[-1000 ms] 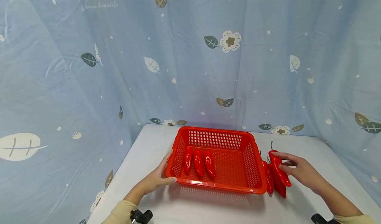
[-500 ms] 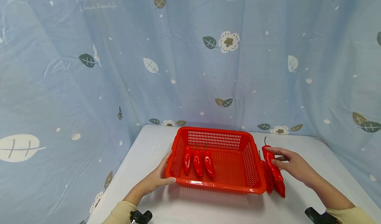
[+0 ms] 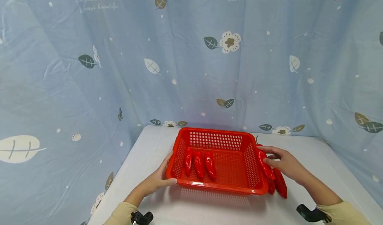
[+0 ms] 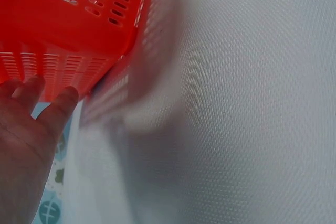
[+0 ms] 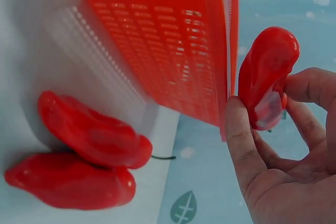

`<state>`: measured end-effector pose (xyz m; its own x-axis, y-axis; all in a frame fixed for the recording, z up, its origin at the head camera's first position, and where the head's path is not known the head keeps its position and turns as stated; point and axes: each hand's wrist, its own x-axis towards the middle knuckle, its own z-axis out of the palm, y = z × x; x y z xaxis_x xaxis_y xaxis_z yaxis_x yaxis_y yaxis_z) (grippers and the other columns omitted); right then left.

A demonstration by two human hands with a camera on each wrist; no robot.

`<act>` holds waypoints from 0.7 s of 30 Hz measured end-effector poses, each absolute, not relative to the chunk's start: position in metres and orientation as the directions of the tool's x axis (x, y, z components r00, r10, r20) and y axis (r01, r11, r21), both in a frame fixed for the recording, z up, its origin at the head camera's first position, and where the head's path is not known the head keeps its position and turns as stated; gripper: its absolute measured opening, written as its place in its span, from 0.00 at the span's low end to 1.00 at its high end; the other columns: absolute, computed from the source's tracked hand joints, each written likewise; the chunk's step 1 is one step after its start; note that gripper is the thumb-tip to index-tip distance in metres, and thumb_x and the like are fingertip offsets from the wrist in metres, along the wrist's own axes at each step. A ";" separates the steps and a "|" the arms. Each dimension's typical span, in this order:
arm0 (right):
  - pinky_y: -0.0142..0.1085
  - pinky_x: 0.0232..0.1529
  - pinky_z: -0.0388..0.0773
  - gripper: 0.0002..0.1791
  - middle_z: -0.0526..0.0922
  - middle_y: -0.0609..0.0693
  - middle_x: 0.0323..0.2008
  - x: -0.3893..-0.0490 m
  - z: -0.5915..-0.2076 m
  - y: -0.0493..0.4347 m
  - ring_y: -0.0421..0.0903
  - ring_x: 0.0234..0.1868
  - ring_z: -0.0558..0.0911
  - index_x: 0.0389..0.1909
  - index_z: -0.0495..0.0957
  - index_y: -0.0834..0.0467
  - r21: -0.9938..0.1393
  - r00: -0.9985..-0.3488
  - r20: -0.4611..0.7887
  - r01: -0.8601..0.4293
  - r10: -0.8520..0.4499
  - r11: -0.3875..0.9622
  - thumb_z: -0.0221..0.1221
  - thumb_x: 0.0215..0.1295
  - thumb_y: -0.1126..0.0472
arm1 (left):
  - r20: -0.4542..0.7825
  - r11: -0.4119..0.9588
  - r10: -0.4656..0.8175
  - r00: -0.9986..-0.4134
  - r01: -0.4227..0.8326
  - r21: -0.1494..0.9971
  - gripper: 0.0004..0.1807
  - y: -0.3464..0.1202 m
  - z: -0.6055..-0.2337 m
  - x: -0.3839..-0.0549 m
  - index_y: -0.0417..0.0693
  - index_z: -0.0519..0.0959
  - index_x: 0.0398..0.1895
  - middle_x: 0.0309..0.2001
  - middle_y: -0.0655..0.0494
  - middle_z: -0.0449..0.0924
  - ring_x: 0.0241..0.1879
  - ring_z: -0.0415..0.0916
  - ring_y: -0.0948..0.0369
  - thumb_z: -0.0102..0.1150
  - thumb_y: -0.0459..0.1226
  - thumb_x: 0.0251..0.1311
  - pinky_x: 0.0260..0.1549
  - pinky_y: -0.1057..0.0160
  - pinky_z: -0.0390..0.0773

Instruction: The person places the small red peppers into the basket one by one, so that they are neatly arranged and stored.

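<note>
A glossy red chili pepper [image 5: 265, 77] with a dark stem is pinched between the thumb and fingers of my right hand [image 3: 285, 163], at the right rim of the red plastic basket [image 3: 221, 187]. Two more peppers [image 5: 94, 129] lie on the white surface outside that wall, side by side. Inside the basket, three red peppers [image 3: 198, 164] lie in a row toward the left, stems pointing away. My left hand [image 3: 154, 181] rests against the basket's near left corner, fingers extended along the left side and thumb along the front rim. Its fingertips touch the outer wall in the left wrist view.
The basket stands on a white tabletop [image 3: 209, 211]. A light blue curtain [image 3: 185, 68] printed with leaves and flowers hangs behind and along the sides. A black wrist mount [image 3: 312, 213] sits near the right sleeve.
My right hand has carried the pinched pepper left, from above the loose peppers to the basket's right rim. The left hand and the basket have stayed in place.
</note>
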<state>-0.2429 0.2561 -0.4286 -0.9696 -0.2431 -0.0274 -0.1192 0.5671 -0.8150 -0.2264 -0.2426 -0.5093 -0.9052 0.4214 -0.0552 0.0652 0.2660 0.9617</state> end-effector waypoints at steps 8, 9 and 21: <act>0.46 0.40 0.87 0.32 0.75 0.65 0.64 -0.248 -0.428 0.241 0.60 0.57 0.77 0.72 0.71 0.54 -0.822 -0.968 -0.032 -0.117 -0.250 0.557 0.66 0.67 0.58 | -0.050 0.256 0.427 -0.903 0.068 0.964 0.58 -0.242 -0.509 -0.226 0.70 0.37 0.83 0.81 0.47 0.45 0.73 0.58 0.47 0.68 0.44 0.60 0.69 0.43 0.64; 0.46 0.40 0.87 0.32 0.75 0.65 0.63 -0.249 -0.428 0.239 0.60 0.57 0.77 0.72 0.71 0.54 -0.822 -0.968 -0.030 -0.119 -0.251 0.557 0.66 0.67 0.58 | -0.051 0.258 0.426 -0.903 0.068 0.964 0.58 -0.242 -0.509 -0.226 0.70 0.36 0.83 0.81 0.47 0.45 0.73 0.58 0.47 0.68 0.44 0.60 0.69 0.43 0.64; 0.47 0.41 0.87 0.33 0.76 0.65 0.61 -0.259 -0.428 0.221 0.60 0.55 0.77 0.71 0.72 0.53 -0.822 -0.969 -0.020 -0.125 -0.247 0.556 0.67 0.65 0.57 | -0.051 0.265 0.422 -0.905 0.069 0.962 0.59 -0.241 -0.508 -0.226 0.69 0.37 0.83 0.80 0.47 0.46 0.73 0.59 0.47 0.69 0.45 0.59 0.69 0.43 0.64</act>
